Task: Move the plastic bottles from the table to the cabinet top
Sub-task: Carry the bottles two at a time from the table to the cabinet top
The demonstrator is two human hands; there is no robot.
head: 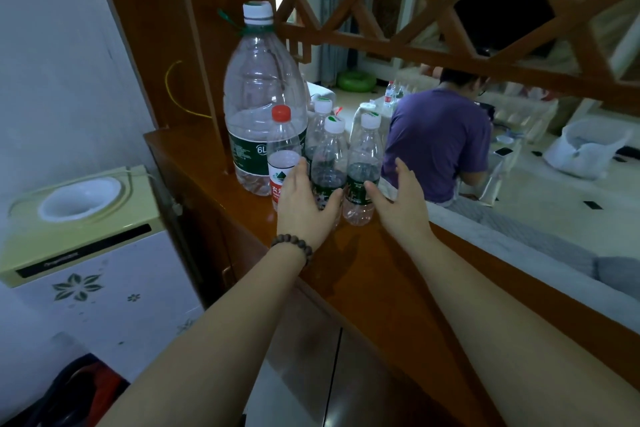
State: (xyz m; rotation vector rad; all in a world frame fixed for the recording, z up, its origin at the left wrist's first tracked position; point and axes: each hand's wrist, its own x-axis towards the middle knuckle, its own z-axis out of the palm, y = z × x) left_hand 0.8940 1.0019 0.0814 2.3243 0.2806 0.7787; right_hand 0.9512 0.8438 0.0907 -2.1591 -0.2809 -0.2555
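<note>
Woodwork fills most of the frame: a glossy reddish-brown cabinet top (377,274) runs from centre left down to the lower right, smooth enough to show dim reflections, and a lattice screen (450,10) of the same wood crosses the upper right in diamond shapes.

At lower left stands a pale water dispenser (79,253), boxy, with a white round socket on top and flower prints on its front.

Beyond the cabinet, right of centre, a seated person in a purple shirt (440,146) faces away.

On the cabinet top, centre of the frame, the plastic bottles stand in a tight cluster, all upright, long axes vertical, caps up. The big clear jug (259,87) is tallest, ribbed and rounded, with a dark green label, a white cap and a green handle loop at the neck. Just in front of it is a slim red-capped bottle (282,149) with a red and white label. To its right are white-capped bottles with dark green labels: one at the front middle (330,156), another at the right (363,163), and a further one behind.

The left hand (304,204), a wooden bead bracelet (292,246) at its wrist, curls around the lower part of the middle bottle, fingers touching it. The right hand (401,198) is spread wide, thumb against the right bottle's label, fingers clear of it.
</note>
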